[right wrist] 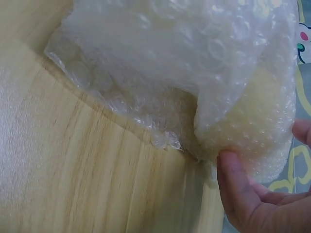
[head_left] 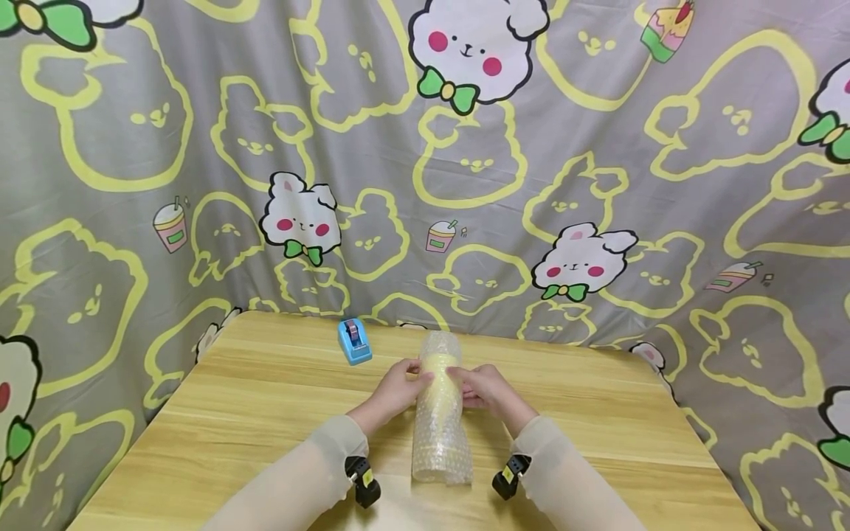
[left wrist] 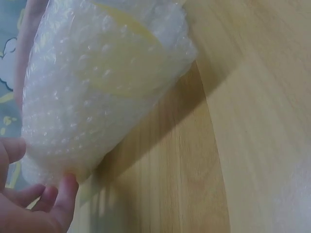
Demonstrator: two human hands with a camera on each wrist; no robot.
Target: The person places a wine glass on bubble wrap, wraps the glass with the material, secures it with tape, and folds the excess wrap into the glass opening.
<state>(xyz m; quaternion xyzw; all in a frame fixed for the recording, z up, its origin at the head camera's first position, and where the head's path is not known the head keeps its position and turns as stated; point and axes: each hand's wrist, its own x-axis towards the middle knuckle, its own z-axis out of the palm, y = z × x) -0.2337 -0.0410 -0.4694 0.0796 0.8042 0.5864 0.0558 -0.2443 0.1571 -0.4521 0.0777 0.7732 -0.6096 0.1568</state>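
Observation:
A long roll of clear bubble wrap point(head_left: 438, 428) lies lengthwise on the table, with something yellow showing through its far half. From the left, my left hand point(head_left: 401, 387) grips the roll's upper part, thumb on top and fingers low along the side. My right hand point(head_left: 488, 387) holds the opposite side at about the same height. In the left wrist view, the fingertips point(left wrist: 68, 187) press into the bubble wrap point(left wrist: 73, 97). A loose edge of the bubble wrap point(right wrist: 141, 107) spreads onto the table in the right wrist view, beside the right hand point(right wrist: 262, 204).
A blue tape dispenser point(head_left: 355, 343) stands toward the back of the wooden table point(head_left: 265, 413), left of the roll. A grey patterned curtain point(head_left: 372, 147) hangs behind the table and along its sides. Each wrist wears a small black camera.

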